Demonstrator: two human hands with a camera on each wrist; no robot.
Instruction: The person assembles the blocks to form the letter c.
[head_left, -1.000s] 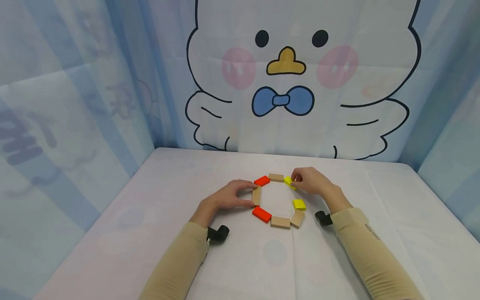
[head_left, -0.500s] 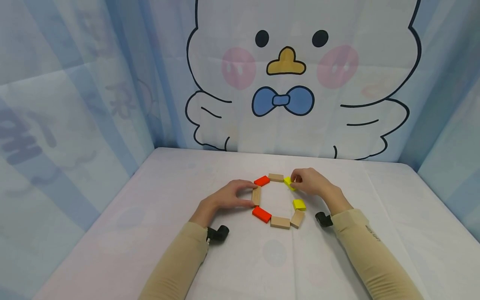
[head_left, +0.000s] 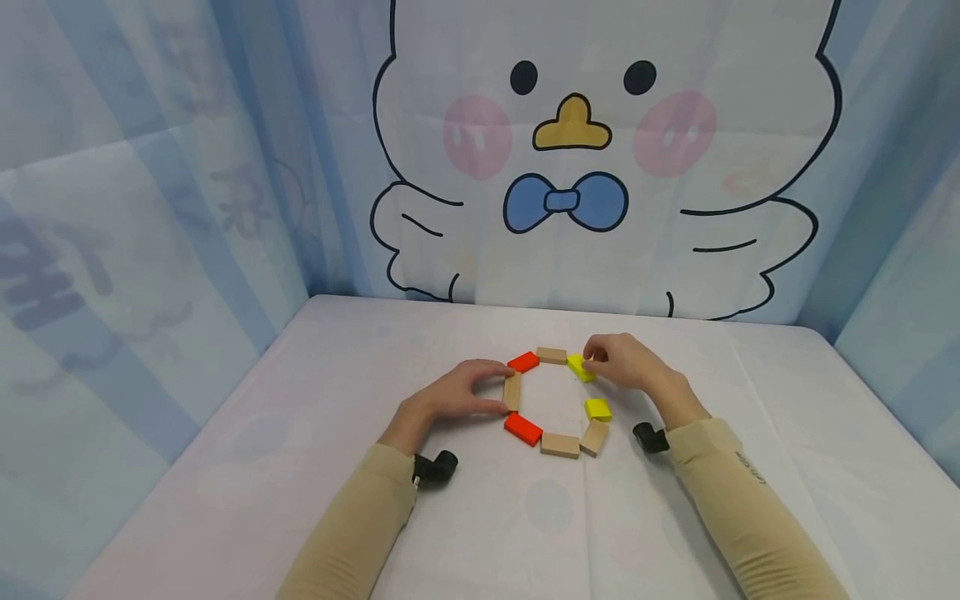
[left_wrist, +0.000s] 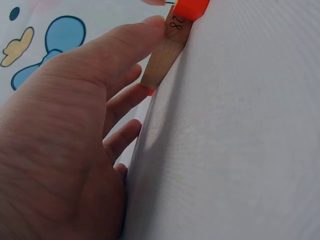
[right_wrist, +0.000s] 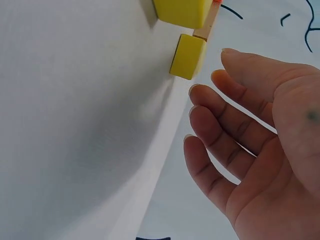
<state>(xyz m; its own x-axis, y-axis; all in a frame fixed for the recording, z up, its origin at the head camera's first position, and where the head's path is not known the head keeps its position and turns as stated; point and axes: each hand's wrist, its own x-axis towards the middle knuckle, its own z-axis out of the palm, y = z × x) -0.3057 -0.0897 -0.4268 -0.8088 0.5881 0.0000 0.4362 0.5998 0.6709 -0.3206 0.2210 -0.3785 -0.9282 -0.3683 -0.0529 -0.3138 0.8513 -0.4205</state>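
Observation:
Wooden dominoes form a ring on the table, with a gap on its right side. At the left of the ring, my left hand [head_left: 457, 390] holds a plain domino [head_left: 512, 393] lengthwise; in the left wrist view the thumb meets it beside a printed 28. My right hand [head_left: 626, 362] is at the far yellow domino [head_left: 578, 367] on the right. The right wrist view shows its loosely bent fingers apart from that yellow domino [right_wrist: 189, 56], with nothing between them. Nearer me, across the gap, lies another yellow domino [head_left: 598, 409].
Red dominoes [head_left: 523, 429] touch both ends of the left plain one. More plain dominoes [head_left: 560, 445] make up the front and back of the ring. A white cloth covers the table [head_left: 480, 533]; a printed curtain [head_left: 570, 267] hangs behind its far edge.
My right hand has drawn slightly back from the far yellow domino, and more of that domino shows. My left hand stays where it was.

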